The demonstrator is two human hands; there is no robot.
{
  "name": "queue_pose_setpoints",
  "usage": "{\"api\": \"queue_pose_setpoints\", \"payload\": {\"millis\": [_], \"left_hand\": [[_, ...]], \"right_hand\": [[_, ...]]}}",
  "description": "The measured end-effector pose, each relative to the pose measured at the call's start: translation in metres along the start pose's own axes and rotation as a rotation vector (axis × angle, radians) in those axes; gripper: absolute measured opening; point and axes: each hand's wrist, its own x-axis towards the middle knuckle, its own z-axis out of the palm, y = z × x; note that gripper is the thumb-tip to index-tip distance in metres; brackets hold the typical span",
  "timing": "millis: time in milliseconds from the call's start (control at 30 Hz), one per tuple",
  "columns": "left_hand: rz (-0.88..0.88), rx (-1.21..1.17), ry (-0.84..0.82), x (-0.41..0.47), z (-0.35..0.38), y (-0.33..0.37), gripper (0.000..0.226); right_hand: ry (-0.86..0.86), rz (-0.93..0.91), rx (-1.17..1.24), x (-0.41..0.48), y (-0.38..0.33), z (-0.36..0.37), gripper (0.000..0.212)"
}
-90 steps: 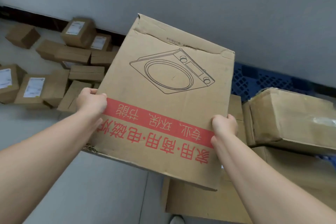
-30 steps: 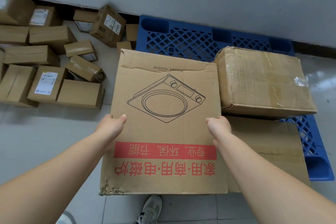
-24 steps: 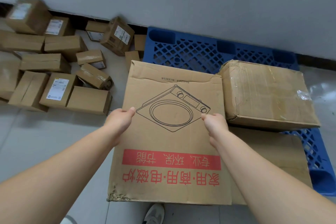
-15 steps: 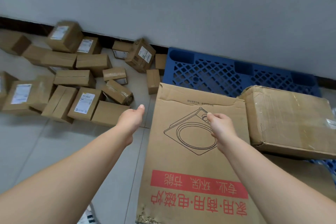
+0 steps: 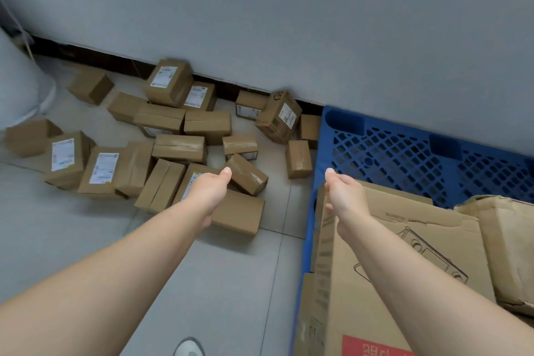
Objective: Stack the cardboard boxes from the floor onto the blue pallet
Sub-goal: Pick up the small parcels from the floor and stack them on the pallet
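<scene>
A large flat cardboard box with a cooker drawing and a red band lies on the blue pallet, on top of another flat box. A crumpled taped box sits to its right. My right hand hovers over the large box's far left corner, fingers loosely curled, holding nothing. My left hand reaches out over the floor above a plain brown box, empty too. Several small cardboard boxes lie scattered on the floor to the left.
A grey wall with a dark skirting runs behind the boxes and pallet. A white rounded object stands at the far left. Grey floor tiles lie open below my arms; a shoe tip shows at the bottom.
Both hands have let go of the large printed box, which now rests on the pallet. My view and both hands have swung left toward the scattered boxes on the floor.
</scene>
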Motion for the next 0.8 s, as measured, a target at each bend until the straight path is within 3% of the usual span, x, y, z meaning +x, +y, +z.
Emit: {"api": "queue_pose_setpoints", "payload": {"millis": [167,267,433,533,633,800], "left_hand": [[-0.018,-0.012,0.023,0.036,-0.062,0.008,0.041],[-0.043,-0.057,0.064,0.055,-0.089,0.011,0.018],[-0.062,-0.067,0.115,0.083,-0.114,0.008,0.032],[-0.077,-0.103,0.095,0.106,-0.117,-0.002,0.017],[-0.086,-0.106,0.058,0.128,-0.111,-0.014,0.031],[-0.161,-0.114,0.048,0.18,-0.084,-0.056,0.022]], "right_hand": [[-0.035,-0.014,-0.022,-0.004,-0.032,0.065,0.029],[-0.059,-0.027,-0.017,-0.007,-0.048,0.098,0.017],[-0.116,-0.055,-0.065,-0.008,-0.062,0.143,0.023],[-0.144,-0.04,-0.101,0.003,-0.057,0.167,0.031],[-0.153,-0.023,-0.145,0.022,-0.04,0.19,0.033],[-0.159,0.038,-0.237,0.062,0.005,0.217,0.026]]}}
